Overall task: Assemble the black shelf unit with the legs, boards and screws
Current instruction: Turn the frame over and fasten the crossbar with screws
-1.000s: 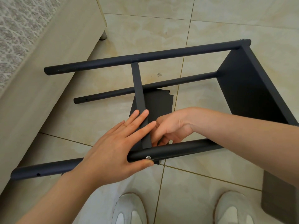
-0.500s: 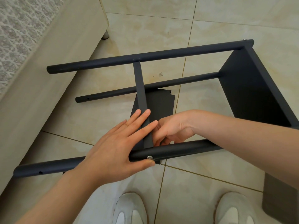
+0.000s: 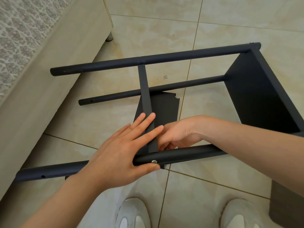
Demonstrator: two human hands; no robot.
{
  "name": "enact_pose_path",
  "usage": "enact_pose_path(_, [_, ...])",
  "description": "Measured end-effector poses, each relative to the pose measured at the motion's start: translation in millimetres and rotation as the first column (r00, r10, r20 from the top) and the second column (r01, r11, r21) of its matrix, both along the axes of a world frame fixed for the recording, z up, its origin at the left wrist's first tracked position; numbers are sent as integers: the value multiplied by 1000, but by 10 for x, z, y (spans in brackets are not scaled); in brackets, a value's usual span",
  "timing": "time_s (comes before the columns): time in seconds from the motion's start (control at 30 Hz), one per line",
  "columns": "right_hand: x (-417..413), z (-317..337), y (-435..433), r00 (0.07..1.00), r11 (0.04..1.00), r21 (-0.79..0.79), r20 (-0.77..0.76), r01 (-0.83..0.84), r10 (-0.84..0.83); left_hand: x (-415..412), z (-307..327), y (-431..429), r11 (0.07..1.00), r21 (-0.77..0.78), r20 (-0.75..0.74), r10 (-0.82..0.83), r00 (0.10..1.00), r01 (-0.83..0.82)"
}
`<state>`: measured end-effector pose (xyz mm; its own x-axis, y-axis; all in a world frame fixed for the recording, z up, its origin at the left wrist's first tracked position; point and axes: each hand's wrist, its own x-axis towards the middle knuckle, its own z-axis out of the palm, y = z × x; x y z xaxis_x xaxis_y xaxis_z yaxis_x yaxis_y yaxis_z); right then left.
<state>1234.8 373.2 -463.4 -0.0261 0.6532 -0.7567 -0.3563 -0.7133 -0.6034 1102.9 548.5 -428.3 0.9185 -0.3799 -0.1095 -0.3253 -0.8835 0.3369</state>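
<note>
At the leg (image 3: 189,153): left hand (image 3: 125,150) flat, right hand (image 3: 179,137) curled.
The left hand lies over the leg, fingers straight and reaching beyond it, thumb along its near side. The right forearm crosses above the leg from the right; its hand sits just beyond, fingers curled downward, their hold hidden.

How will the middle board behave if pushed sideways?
Probably stiff: the middle board looks a flat, rigid panel. It may pivot, since only one screw shows at the near leg and the left hand braces it.
</note>
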Motion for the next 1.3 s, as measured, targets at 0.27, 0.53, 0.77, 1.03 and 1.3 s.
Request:
enact_pose_path(0.27, [31, -13, -53, 997, 997, 57, -45, 58, -55, -6, 22, -8, 1000, -13, -5, -3, 1000, 3])
enact_pose_path(0.53, [59, -16, -39, 998, 999, 21, -56, 40, -38, 9, 23, -4, 1000, -6, -2, -2, 1000, 2])
enact_pose_path(0.77, [61, -16, -68, 993, 997, 41, -97, 64, -60, 16, 31, -13, 1000, -14, -26, -9, 1000, 9])
enact_pose_path(1.03, [38, -7, -35, 996, 997, 53, -75, 53, -49, 9, 46, -10, 1000, -20, -33, -22, 999, 21])
enact_pose_path(1.3, [20, 22, -49, 997, 998, 47, -69, 49, -46, 9, 34, -8, 1000, -9, -20, -26, 999, 26])
